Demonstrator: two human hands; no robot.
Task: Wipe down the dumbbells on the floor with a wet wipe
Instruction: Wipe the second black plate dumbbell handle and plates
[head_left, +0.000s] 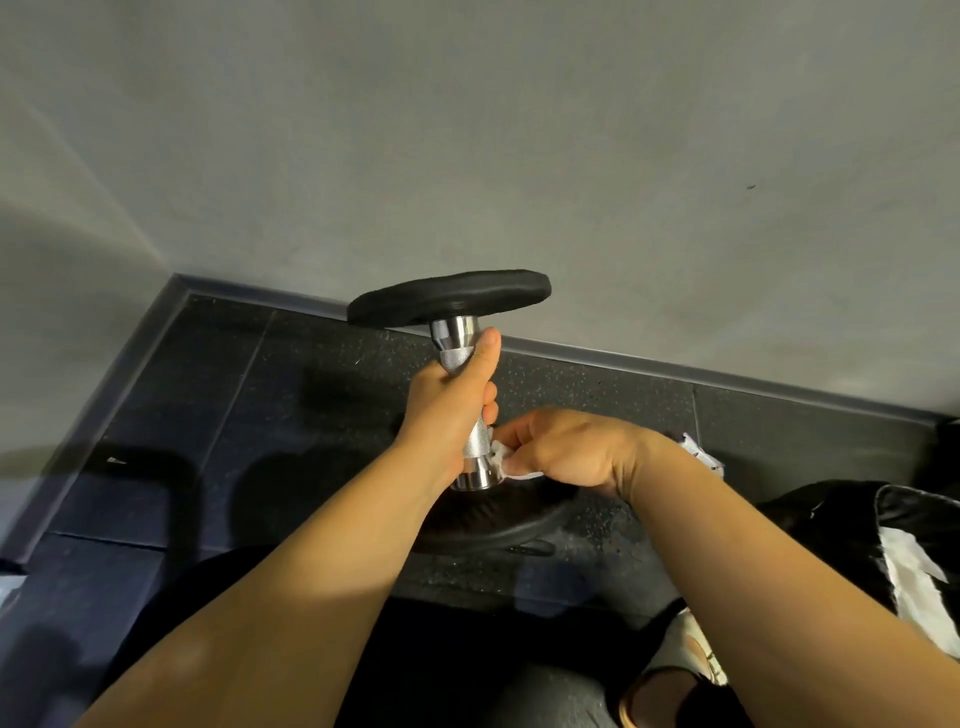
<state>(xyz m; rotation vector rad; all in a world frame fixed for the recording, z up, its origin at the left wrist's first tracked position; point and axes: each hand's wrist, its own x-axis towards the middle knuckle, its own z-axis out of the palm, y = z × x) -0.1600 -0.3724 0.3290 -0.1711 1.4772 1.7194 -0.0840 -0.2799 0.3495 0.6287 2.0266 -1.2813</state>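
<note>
Big grey wall (519, 130) is filling the whole top half here, meeting in a corner at the far left. Below it a dark speckled rubber floor (311, 374) is running in tiles, with a grey baseboard (675, 371) lining the far edge.

At the right edge a black bag (857, 525) is sitting on the floor, with something white showing inside it.

The dumbbell (452, 299) is standing on end in the middle, leaning a bit to the left. One black plate is up top and the other is down low, just over the floor (can't tell if it's actually touching down).

The left hand (441, 410) is gripping the upper part of the knurled chrome handle. Its fingers are wrapping fully around the handle, and the thumb is pointing up along it toward the top collar.

The right hand (571, 449) is coming in from the right, down by the bottom collar. Its fingers are curling in tight and pinching a bunched white wet wipe (501, 457), which is pressing against the chrome just above the lower plate.

Just behind the right wrist a small white packet (701, 457) is peeking out on the floor. The print on it is too blurry to read.
</note>
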